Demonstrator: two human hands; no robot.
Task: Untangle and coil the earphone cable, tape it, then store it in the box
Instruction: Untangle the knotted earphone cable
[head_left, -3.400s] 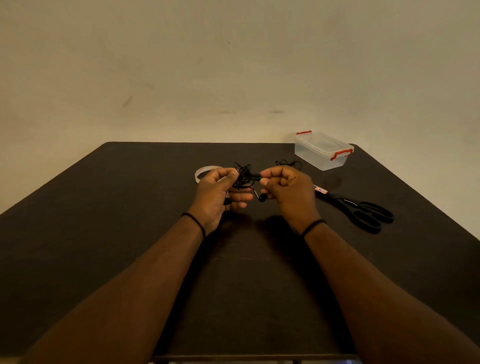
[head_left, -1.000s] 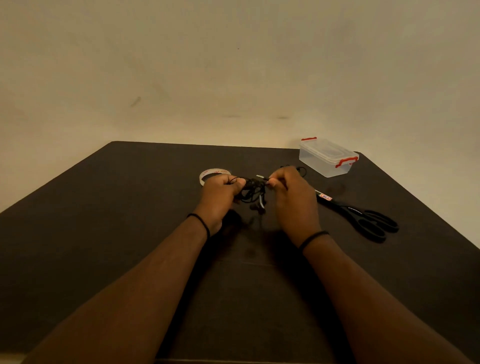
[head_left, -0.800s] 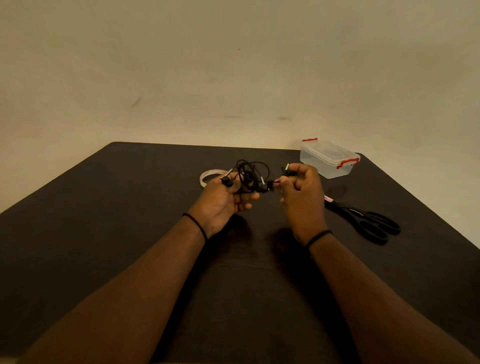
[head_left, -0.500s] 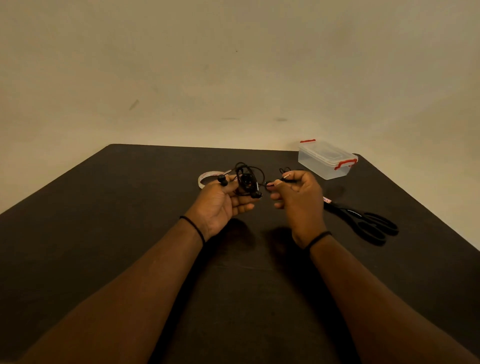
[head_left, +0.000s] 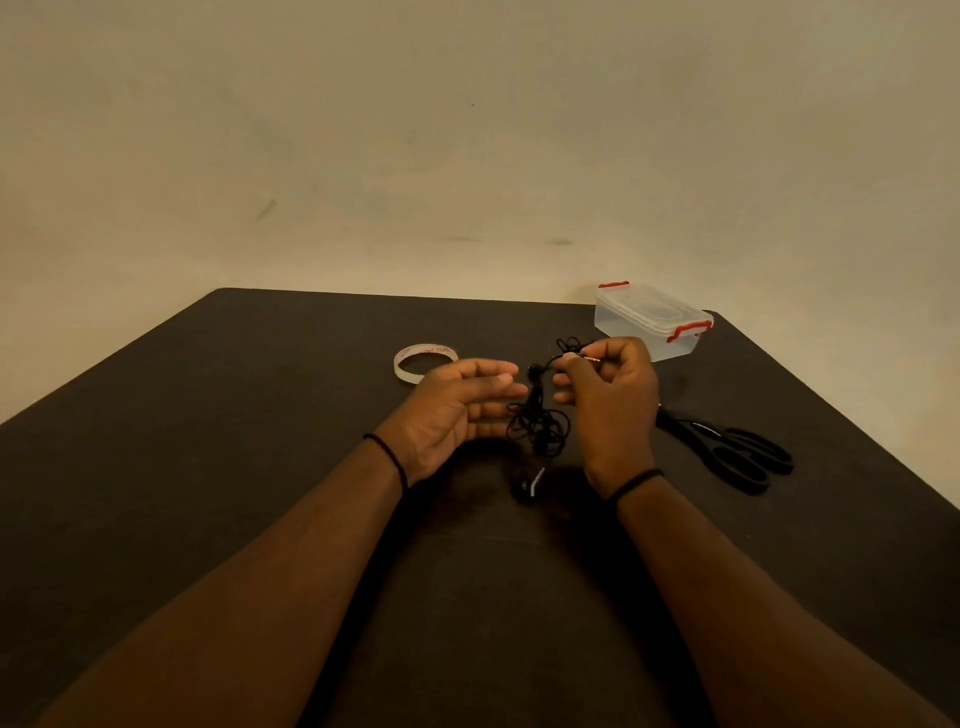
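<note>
A tangled black earphone cable (head_left: 539, 426) hangs in a clump above the dark table (head_left: 208, 467). My right hand (head_left: 610, 400) pinches the cable near its plug end between thumb and fingers, and the tangle dangles below. One earbud (head_left: 531, 486) hangs lowest, close to the table top. My left hand (head_left: 457, 410) sits just left of the clump, palm turned inward, fingers straight and holding nothing. A clear tape roll (head_left: 425, 362) lies beyond my left hand. The clear plastic box (head_left: 652, 319) with red latches stands shut at the far right.
Black scissors (head_left: 727, 449) lie on the table to the right of my right hand. A plain beige wall rises behind the table's far edge. The table's right edge runs close past the scissors and box.
My left hand has let go of the cable and opened. The tangle has dropped and now hangs from my right hand alone.
</note>
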